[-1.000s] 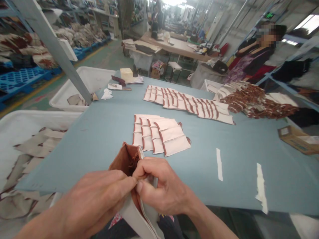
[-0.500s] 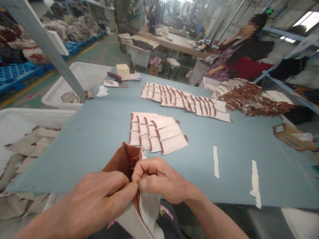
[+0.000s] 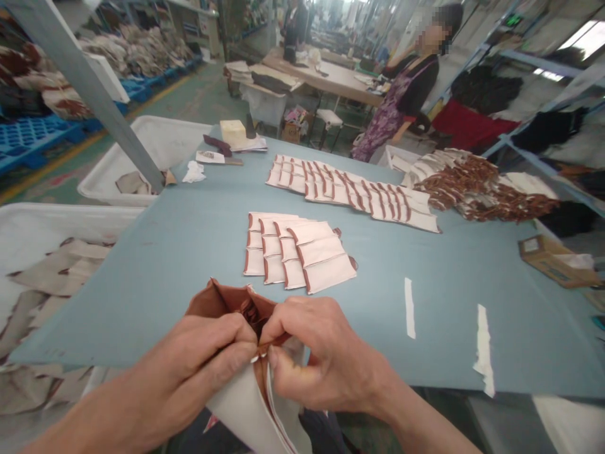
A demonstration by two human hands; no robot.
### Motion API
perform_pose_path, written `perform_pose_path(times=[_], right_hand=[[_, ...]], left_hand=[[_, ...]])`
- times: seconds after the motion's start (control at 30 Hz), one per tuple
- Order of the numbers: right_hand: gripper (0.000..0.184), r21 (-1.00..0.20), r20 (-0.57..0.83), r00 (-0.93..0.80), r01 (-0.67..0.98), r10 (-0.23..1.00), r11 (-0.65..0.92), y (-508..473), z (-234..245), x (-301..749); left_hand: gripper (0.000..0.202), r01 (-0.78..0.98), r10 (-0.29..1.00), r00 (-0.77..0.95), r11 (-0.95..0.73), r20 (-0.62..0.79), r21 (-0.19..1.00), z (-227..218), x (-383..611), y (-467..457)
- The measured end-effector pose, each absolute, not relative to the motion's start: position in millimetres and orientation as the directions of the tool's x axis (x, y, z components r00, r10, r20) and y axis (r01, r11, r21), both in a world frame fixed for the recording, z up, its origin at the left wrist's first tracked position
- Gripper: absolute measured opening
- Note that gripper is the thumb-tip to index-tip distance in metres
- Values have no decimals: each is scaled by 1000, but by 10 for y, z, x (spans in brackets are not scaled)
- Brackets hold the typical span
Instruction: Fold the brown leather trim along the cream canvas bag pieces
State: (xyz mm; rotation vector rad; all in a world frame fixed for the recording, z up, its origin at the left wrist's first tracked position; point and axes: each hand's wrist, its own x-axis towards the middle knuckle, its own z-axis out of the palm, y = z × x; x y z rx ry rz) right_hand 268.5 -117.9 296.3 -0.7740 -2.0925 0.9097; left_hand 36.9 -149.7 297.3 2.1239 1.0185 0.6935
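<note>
Close in front of me, off the table's near edge, is a cream fabric bag (image 3: 241,403) with a brown lining; its mouth faces up and brown straps or cord lie bunched inside. My left hand (image 3: 203,359) pinches the rim between thumb and fingers. Just beside it my right hand (image 3: 316,353) is closed on the same rim, fingertips nearly touching the left ones. Beyond the hands, a fanned row of folded cream pieces with brown edges (image 3: 324,252) lies flat on the blue-grey table (image 3: 174,277).
Farther back is a longer row of folded pieces (image 3: 350,189). A heap of cream and brown pieces (image 3: 472,183) and a cardboard box (image 3: 558,261) are at right. White tubs (image 3: 61,217) flank the left edge. Another person (image 3: 401,94) stands behind the table.
My hands have spread slightly apart along the rim, and the bag's mouth has opened wider toward the left. The person behind has straightened up and shifted left.
</note>
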Motion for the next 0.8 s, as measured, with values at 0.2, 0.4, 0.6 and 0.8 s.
perform_pose_path(times=[0.2, 0.4, 0.6, 0.8], right_hand=[[13, -763, 363, -564, 277, 742, 584, -1167, 2937, 2693], [18, -615, 417, -588, 379, 693, 691, -1250, 3022, 2695], [28, -491, 390, -687, 409, 614, 769, -1350, 3193, 2767], [31, -820, 313, -706, 137, 636, 556, -1159, 3072, 2849]], left_hand=[[22, 408, 742, 595, -610, 310, 679, 2775, 353, -1424], [21, 444, 791, 576, -514, 206, 734, 2864, 379, -1395], [29, 522, 769, 601, -584, 218, 622, 3074, 497, -1430], [35, 451, 851, 490, -432, 188, 781, 2933, 597, -1629]])
